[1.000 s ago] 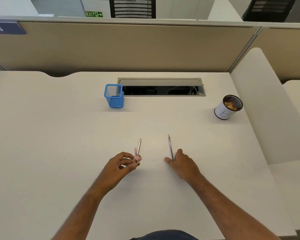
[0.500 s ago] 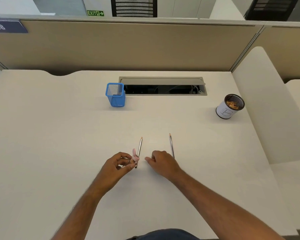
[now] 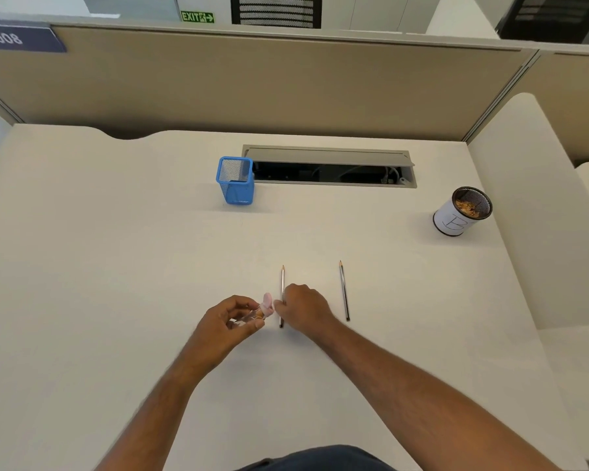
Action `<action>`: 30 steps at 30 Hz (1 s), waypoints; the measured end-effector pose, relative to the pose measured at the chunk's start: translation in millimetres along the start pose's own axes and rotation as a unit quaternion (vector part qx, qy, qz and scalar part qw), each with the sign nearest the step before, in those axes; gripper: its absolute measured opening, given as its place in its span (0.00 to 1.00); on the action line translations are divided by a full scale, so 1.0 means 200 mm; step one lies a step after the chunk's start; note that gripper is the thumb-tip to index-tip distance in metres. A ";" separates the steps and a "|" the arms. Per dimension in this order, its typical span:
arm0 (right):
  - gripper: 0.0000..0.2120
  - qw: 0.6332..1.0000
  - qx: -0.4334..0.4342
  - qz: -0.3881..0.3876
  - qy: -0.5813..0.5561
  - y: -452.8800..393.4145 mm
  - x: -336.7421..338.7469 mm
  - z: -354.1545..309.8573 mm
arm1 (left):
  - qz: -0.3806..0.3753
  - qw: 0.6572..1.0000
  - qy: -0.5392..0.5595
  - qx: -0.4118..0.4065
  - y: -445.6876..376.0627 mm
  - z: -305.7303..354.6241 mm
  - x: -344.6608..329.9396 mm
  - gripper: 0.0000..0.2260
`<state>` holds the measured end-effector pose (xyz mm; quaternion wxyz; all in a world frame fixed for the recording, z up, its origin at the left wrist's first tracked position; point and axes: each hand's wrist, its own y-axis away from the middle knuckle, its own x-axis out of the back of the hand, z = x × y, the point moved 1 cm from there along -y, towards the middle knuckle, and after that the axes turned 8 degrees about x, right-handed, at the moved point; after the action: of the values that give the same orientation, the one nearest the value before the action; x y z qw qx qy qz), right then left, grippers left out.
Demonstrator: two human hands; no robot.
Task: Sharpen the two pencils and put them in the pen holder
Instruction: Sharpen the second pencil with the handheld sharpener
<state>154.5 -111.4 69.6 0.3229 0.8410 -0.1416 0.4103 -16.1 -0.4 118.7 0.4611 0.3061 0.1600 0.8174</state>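
pale cream tabletop (image 3: 116,266) in a beige-partitioned office cubicle. left hand (image 3: 230,322) curled round a small clear sharpener with a pink cap (image 3: 266,305). right hand (image 3: 301,309) curled over the lower part of a slim silver pencil (image 3: 282,280), fingertips at it; whether gripping, cannot tell. second, darker slim pencil (image 3: 344,290) flat, apart to the right. blue square mesh pen holder (image 3: 236,180) upright near the cable slot (image 3: 330,166). white round cup with shavings (image 3: 461,212) at far right.

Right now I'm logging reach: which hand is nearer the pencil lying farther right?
Right. The right hand sits just left of that pencil, over the other pencil; the left hand, holding the sharpener, is farther left.
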 end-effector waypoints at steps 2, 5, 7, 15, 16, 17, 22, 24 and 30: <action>0.14 1.000 0.003 -0.003 0.011 0.01 0.01 0.02 | 0.003 1.000 0.000 -0.003 0.00 0.00 0.01 0.09; 0.13 1.000 0.006 0.000 -0.006 0.05 0.04 0.05 | 0.004 1.000 -0.001 -0.006 -0.01 0.00 0.01 0.09; 0.13 0.999 0.001 0.010 -0.048 0.11 0.06 0.08 | 0.004 1.000 0.002 -0.006 -0.01 0.01 0.01 0.08; 0.05 0.966 0.043 0.039 -0.251 0.37 0.16 0.25 | -0.007 0.998 0.054 -0.005 0.02 0.04 0.00 0.09; 0.03 0.964 0.050 0.043 -0.259 0.40 0.16 0.27 | -0.007 0.998 0.056 -0.006 0.02 0.05 0.00 0.08; 0.02 0.963 0.053 0.051 -0.261 0.43 0.17 0.29 | -0.006 0.998 0.062 -0.005 0.03 0.05 0.00 0.08; 0.02 0.949 0.053 0.083 -0.300 0.53 0.20 0.34 | -0.011 0.997 0.070 -0.008 0.05 0.09 -0.01 0.06; 0.02 0.944 0.054 0.089 -0.314 0.56 0.21 0.35 | -0.010 0.997 0.074 -0.008 0.05 0.10 -0.01 0.06; 0.02 0.936 0.072 0.106 -0.328 0.62 0.24 0.33 | -0.024 0.997 0.071 -0.018 0.08 0.14 -0.03 0.06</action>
<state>161.4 -248.0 130.1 0.1515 0.9302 -0.2975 0.1522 -7.1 -15.1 146.3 0.4733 0.2348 0.1846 0.8287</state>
